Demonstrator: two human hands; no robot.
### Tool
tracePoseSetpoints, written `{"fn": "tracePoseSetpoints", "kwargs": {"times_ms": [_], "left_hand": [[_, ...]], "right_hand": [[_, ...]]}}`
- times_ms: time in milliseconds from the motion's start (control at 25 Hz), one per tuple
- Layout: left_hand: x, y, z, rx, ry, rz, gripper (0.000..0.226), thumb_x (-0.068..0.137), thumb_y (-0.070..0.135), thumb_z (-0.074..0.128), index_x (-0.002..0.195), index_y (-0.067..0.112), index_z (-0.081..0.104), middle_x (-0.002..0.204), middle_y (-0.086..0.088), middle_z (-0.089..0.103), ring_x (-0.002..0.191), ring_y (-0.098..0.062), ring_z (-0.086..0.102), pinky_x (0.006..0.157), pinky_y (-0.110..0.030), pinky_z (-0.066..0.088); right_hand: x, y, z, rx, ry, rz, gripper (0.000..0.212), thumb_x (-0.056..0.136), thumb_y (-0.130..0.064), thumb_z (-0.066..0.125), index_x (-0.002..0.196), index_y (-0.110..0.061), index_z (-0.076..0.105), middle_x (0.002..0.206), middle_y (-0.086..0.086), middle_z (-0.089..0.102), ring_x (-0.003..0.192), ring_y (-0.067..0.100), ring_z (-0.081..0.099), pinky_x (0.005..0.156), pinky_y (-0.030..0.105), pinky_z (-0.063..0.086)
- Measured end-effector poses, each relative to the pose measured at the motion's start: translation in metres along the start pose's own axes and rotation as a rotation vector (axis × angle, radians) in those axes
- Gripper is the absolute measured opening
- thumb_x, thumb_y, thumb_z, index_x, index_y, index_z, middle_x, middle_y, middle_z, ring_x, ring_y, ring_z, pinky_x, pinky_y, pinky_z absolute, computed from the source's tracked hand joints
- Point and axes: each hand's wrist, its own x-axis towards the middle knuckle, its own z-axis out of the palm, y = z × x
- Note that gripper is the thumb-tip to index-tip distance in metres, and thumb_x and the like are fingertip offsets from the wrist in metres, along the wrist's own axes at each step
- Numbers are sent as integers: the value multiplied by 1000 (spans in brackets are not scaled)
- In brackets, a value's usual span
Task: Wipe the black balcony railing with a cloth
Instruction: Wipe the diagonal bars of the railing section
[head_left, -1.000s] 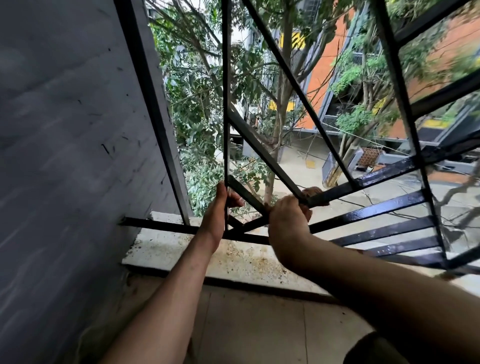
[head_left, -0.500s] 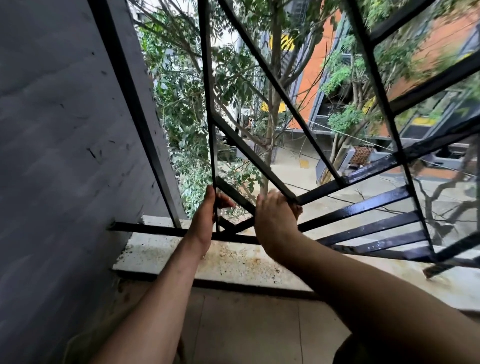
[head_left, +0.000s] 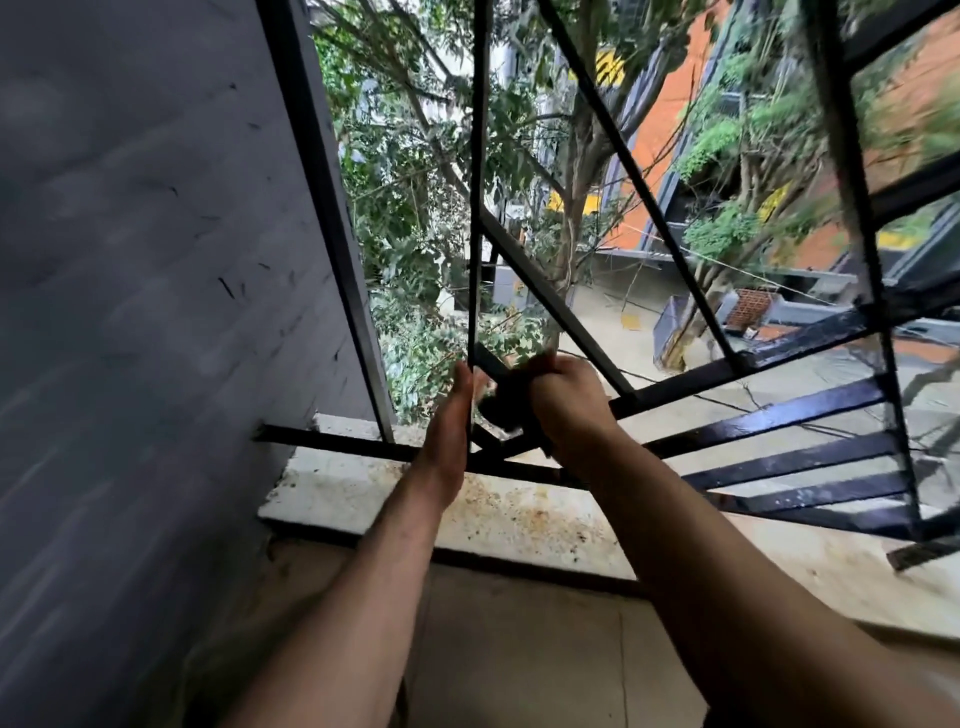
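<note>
The black balcony railing (head_left: 753, 426) is a grid of vertical, slanted and flat bars, with its wet lower bars shining. My left hand (head_left: 451, 415) grips a thin vertical bar (head_left: 478, 208) near its foot, fingers curled round its far side. Just to its right, my right hand (head_left: 569, 402) holds a dark cloth (head_left: 500, 410) bunched around the low end of a slanted bar (head_left: 540, 296). The two hands are almost touching. Most of the cloth is hidden under my right hand.
A grey wall (head_left: 156, 312) closes off the left side. Below the railing runs a stained white ledge (head_left: 509, 514), with beige floor tiles (head_left: 519, 649) nearer me. Trees and an orange building lie beyond the bars, far below.
My right hand has slid down and left along the slanted bar, ending next to my left hand, and the dark cloth now shows. My left hand has stayed on the vertical bar.
</note>
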Motion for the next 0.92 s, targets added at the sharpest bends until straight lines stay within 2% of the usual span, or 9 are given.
{"fn": "tracePoseSetpoints", "kwargs": {"times_ms": [80,160,280,400,480,560,640,720,920], "left_hand": [[-1,3,3,-70,63,44,43,110,46,26,116,32,66,124,12,65,112,6,60,104,-29,45],[-4,11,-2,-132,44,18,43,110,45,25,129,26,59,132,7,62,111,-1,63,102,-30,48],[-5,11,-12,-124,-33,-89,79,95,76,24,138,19,59,136,-12,63,126,-22,59,111,-51,39],[-5,8,-10,-187,-30,-84,69,104,62,16,138,18,57,138,-2,63,131,-14,55,110,-40,40],[-9,16,-2,-187,46,-28,44,107,47,30,129,23,60,130,5,66,122,-7,59,102,-31,43],[-6,16,-1,-139,151,-18,28,104,42,38,114,31,62,116,10,67,108,-5,62,92,-26,49],[-2,11,-6,-135,194,-124,45,107,50,28,113,26,65,119,1,69,114,-16,63,100,-33,49],[4,8,-11,-92,251,-206,71,104,61,20,120,11,68,125,-11,69,122,-25,60,111,-42,39],[14,6,-18,121,481,-211,44,102,49,46,95,15,72,99,-7,73,95,-25,64,75,-31,37]], "right_hand": [[-8,2,16,138,-25,-323,28,83,-3,64,107,-7,76,110,-2,76,112,32,66,91,42,57],[-6,29,24,-233,-31,-657,49,91,-16,58,139,-10,54,134,2,63,128,25,56,108,40,46],[7,83,11,-626,144,-574,30,87,-38,46,114,-27,53,109,1,64,105,27,62,94,54,51],[0,40,26,-83,58,-371,29,84,-28,54,108,-12,59,85,-3,66,84,15,64,85,42,56],[-17,-12,47,260,-59,-484,18,96,-10,53,100,-18,69,81,2,69,78,17,65,75,33,55],[-23,-23,50,215,-39,-695,35,101,-10,50,113,-36,70,103,6,74,97,31,69,89,50,55],[-16,29,41,-282,94,-861,49,102,-15,50,150,-27,45,148,-7,54,133,31,53,108,56,43],[-22,104,25,-493,262,-718,56,102,-17,42,158,-16,31,165,0,29,145,34,36,114,56,37],[-52,123,48,525,640,-197,56,91,-8,57,138,-37,48,136,6,56,128,23,58,111,54,45]]}}
